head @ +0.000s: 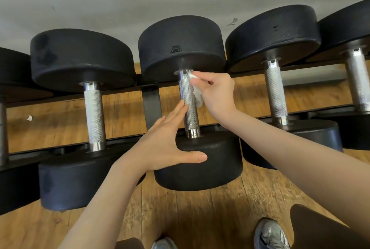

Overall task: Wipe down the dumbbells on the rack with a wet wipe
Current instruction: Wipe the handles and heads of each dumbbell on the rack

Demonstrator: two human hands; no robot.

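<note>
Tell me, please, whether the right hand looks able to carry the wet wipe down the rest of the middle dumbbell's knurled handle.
Probably yes. The right hand presses the wet wipe on the knurled handle's right side, which is bare below. The left hand only touches the other side.

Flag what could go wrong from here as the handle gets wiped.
The right hand pinches only a small wad of wet wipe against the knurled handle, so it may snag or miss the far side. The left hand merely touches the middle dumbbell, so it might roll.
</note>
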